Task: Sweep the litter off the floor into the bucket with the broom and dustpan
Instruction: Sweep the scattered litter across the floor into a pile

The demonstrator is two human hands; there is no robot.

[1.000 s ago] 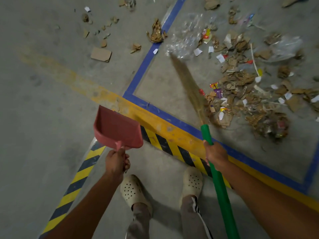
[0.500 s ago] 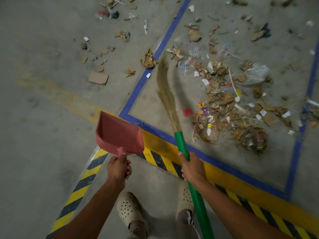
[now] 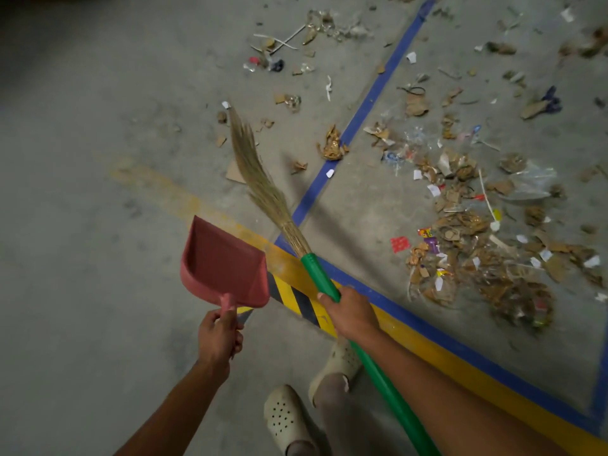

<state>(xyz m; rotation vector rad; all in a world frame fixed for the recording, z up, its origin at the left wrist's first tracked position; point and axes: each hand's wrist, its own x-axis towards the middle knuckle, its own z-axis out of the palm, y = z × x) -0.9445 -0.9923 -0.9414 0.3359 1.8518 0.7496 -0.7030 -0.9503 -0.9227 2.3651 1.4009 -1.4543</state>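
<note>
Grey concrete floor [image 3: 98,159], crossed by a blue line [image 3: 371,97] and yellow stripes, lay strewn with torn cardboard and wrapper litter [image 3: 477,241], thickest on the right. The right hand [image 3: 348,312] was wrapped around the green handle of a straw-bristled broom [image 3: 263,182], whose long axis ran forward and leftward. The left hand [image 3: 218,337] pinched the stub handle of an empty red plastic dustpan [image 3: 223,261], mouth forward. The main heap lay right of the bristles, nearer the right hand. No bucket showed.

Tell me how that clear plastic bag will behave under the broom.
The clear plastic bag looks thin and crumpled, so probably floppy and very light. It may cling or ride over the broom rather than push cleanly.
</note>
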